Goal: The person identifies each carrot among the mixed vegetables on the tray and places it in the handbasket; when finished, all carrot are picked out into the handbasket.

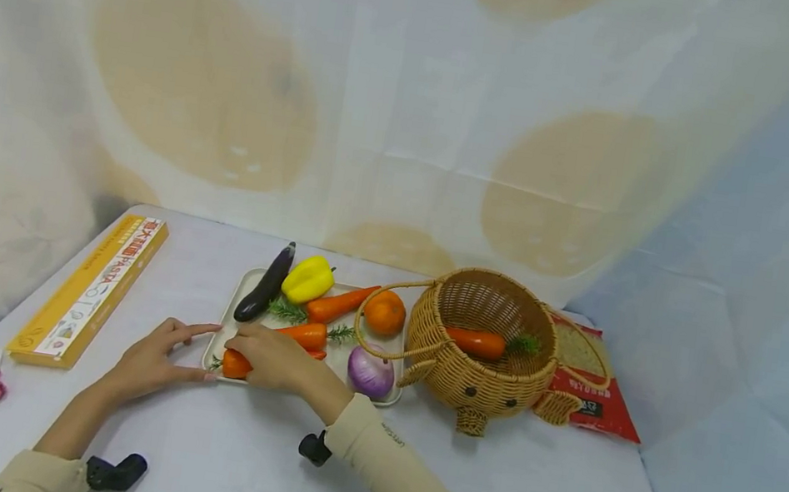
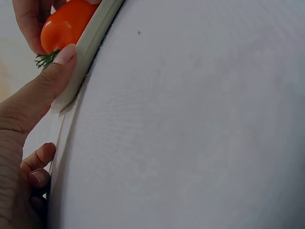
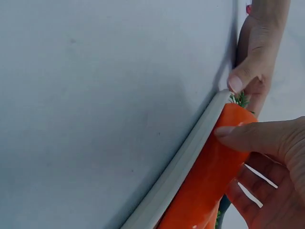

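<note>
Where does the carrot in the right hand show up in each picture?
Head: on the tray's near left corner, the carrot partly covered by the right hand.
Left wrist: upper left, leafy end of the carrot downward.
Right wrist: lower right, the carrot slanting.
Shared landmark: the tray's pale rim, alongside it.

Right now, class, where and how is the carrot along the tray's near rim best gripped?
The carrot is probably best pinched across its thick leafy end, coming from above: it lies lengthwise along the tray rim and is slim enough for the right hand to span.
</note>
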Action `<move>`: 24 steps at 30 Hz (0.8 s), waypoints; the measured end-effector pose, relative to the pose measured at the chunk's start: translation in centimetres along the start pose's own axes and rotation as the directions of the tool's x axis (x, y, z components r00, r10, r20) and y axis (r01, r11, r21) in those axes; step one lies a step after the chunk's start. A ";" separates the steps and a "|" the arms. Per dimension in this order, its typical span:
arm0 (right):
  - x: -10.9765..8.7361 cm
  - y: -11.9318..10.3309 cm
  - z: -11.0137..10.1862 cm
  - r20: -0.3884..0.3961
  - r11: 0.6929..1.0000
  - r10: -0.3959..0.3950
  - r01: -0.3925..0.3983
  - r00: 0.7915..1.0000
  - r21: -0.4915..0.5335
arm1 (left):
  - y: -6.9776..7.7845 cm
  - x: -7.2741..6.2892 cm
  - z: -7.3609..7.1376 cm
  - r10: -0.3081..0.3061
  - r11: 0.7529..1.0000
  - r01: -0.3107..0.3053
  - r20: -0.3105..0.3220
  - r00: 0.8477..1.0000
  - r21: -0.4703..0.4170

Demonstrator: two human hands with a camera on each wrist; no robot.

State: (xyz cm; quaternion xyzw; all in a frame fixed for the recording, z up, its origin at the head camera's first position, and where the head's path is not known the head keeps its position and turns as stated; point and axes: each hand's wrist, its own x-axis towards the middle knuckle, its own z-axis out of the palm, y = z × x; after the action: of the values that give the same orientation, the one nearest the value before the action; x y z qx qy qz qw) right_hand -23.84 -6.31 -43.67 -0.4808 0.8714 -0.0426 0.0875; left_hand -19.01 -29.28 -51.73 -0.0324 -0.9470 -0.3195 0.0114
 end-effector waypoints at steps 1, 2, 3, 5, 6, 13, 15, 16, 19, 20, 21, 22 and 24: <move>-0.1 0.1 -0.1 0.008 1.000 0.000 0.000 1.000 0.005 | 0.0 0.0 0.0 0.003 1.000 -0.003 0.001 1.000 0.002; -0.3 0.2 -0.1 0.016 1.000 0.001 -0.001 1.000 0.013 | 0.0 0.0 0.0 0.006 1.000 -0.006 0.003 1.000 0.005; -0.4 0.3 -0.2 0.022 1.000 0.001 -0.001 1.000 0.021 | 0.0 0.0 -0.1 0.008 1.000 -0.008 0.004 1.000 0.007; -0.8 0.7 -0.4 0.038 0.999 0.003 -0.005 0.999 0.045 | 0.1 0.0 -0.1 0.011 1.000 -0.011 0.006 1.000 0.013; -1.0 0.9 -0.4 0.045 0.998 0.003 -0.005 0.999 0.055 | 0.1 0.0 -0.1 0.012 1.000 -0.012 0.005 1.000 0.014; -2.2 2.5 -0.6 0.074 0.998 -0.022 0.018 0.997 0.059 | 0.1 0.0 -0.1 0.016 0.999 -0.016 0.002 1.000 0.029; -2.6 2.9 -0.6 0.082 0.997 -0.028 0.022 0.996 0.076 | 0.1 0.1 0.0 0.012 0.999 -0.012 0.001 1.000 0.032; -2.7 3.0 -0.6 0.084 0.996 -0.032 0.025 0.996 0.082 | 0.1 0.1 0.0 0.009 0.999 -0.009 0.003 1.000 0.033; -3.0 3.3 -0.7 0.093 0.995 -0.036 0.027 0.995 0.094 | 0.0 0.2 0.0 0.003 1.000 -0.003 0.007 1.000 0.031; -3.1 3.3 -0.7 0.095 0.995 -0.036 0.026 0.995 0.099 | 0.0 0.2 0.1 0.001 1.000 -0.001 0.009 1.000 0.029; -3.3 3.3 -0.7 0.098 0.995 -0.032 0.023 0.995 0.097 | 0.0 0.1 0.1 0.000 1.000 0.000 0.011 1.000 0.029; -3.4 3.3 -0.8 0.097 0.995 -0.027 0.017 0.995 0.100 | 0.1 0.1 0.1 -0.001 1.000 0.001 0.011 1.000 0.028; -3.8 3.2 -0.9 0.092 0.994 -0.014 0.003 0.996 0.111 | 0.2 0.0 0.1 -0.002 1.000 0.002 0.010 1.000 0.024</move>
State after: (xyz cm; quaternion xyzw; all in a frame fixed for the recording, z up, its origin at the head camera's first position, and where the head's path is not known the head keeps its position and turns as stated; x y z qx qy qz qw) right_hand -24.72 -1.43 -42.86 -0.4804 0.8606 -0.0690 0.1541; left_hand -19.04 -29.12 -51.67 -0.0328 -0.9508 -0.3079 0.0067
